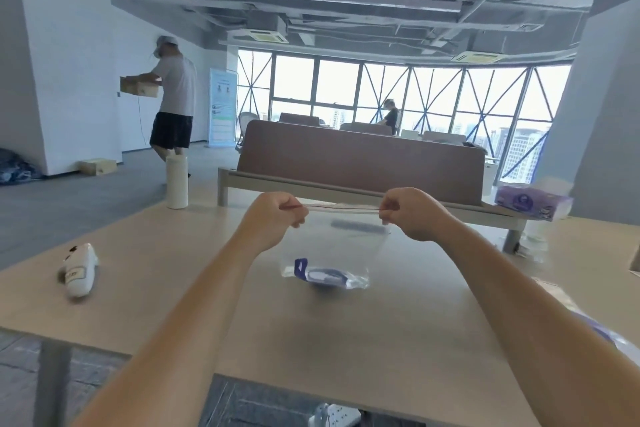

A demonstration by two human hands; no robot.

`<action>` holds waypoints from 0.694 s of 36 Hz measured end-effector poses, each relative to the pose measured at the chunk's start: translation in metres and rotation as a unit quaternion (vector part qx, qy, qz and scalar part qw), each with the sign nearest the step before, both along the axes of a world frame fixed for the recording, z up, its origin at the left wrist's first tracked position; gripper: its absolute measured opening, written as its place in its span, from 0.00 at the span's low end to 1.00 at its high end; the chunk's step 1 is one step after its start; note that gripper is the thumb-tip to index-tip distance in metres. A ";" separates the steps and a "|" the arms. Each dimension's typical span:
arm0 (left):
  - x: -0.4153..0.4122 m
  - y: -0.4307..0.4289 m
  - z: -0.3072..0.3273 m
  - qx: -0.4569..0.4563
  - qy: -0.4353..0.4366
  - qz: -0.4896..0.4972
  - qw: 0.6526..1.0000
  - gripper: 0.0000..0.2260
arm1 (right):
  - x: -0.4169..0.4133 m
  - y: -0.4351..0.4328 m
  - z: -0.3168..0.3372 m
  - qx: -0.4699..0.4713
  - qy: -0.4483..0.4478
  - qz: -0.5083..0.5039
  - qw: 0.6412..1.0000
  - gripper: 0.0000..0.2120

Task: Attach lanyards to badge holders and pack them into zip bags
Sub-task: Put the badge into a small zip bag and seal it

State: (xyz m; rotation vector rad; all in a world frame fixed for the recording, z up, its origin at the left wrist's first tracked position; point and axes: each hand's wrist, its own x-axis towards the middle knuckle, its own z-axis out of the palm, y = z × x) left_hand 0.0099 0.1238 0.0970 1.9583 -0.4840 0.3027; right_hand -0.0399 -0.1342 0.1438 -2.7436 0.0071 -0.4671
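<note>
I hold a clear zip bag (341, 246) up above the wooden table (207, 288). My left hand (275, 213) pinches the left end of its red zip strip, and my right hand (410, 213) pinches the right end. The strip is stretched straight between them. At the bottom of the bag lies a badge holder with a blue lanyard (323, 274), bunched together. The bag hangs down and its lower edge is close to the table top.
A white cylindrical container (177, 182) stands at the table's far left. A white pouch (79, 270) lies at the left. A purple tissue pack (531, 202) sits far right. More plastic bags (602, 333) lie by my right forearm. A person carries boxes in the background.
</note>
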 end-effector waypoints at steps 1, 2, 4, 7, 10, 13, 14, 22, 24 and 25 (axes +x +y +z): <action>-0.001 -0.002 0.000 0.000 -0.002 -0.001 1.000 0.07 | 0.000 0.005 0.000 -0.021 -0.007 -0.005 1.000 0.03; -0.002 -0.005 -0.001 -0.001 -0.004 -0.002 1.000 0.07 | 0.000 0.010 0.000 -0.029 -0.010 0.002 1.000 0.09; -0.004 -0.011 -0.002 0.000 -0.006 -0.004 1.000 0.07 | 0.001 0.024 -0.002 -0.033 -0.006 0.033 0.999 0.18; -0.004 -0.019 -0.004 0.015 -0.013 -0.010 1.000 0.06 | 0.007 0.042 -0.008 -0.060 -0.001 0.057 0.997 0.18; -0.003 -0.022 -0.008 0.033 -0.017 -0.011 0.999 0.06 | 0.016 0.048 -0.013 -0.126 -0.018 0.038 0.991 0.09; -0.001 -0.019 -0.012 0.010 -0.003 -0.016 1.000 0.04 | 0.022 0.047 -0.015 -0.101 -0.009 0.050 0.994 0.05; 0.000 -0.017 -0.013 -0.003 0.003 -0.017 1.000 0.04 | 0.022 0.047 -0.015 -0.092 0.000 0.055 0.994 0.06; 0.005 -0.011 -0.020 -0.044 0.024 -0.003 0.999 0.06 | 0.025 0.051 -0.022 -0.067 0.015 0.080 0.994 0.06; 0.005 -0.014 -0.021 -0.039 0.016 -0.003 0.999 0.07 | 0.024 0.058 -0.024 -0.053 0.015 0.099 0.994 0.05; 0.005 -0.015 -0.021 -0.037 0.012 -0.005 0.999 0.07 | 0.024 0.062 -0.024 -0.046 0.014 0.107 0.993 0.04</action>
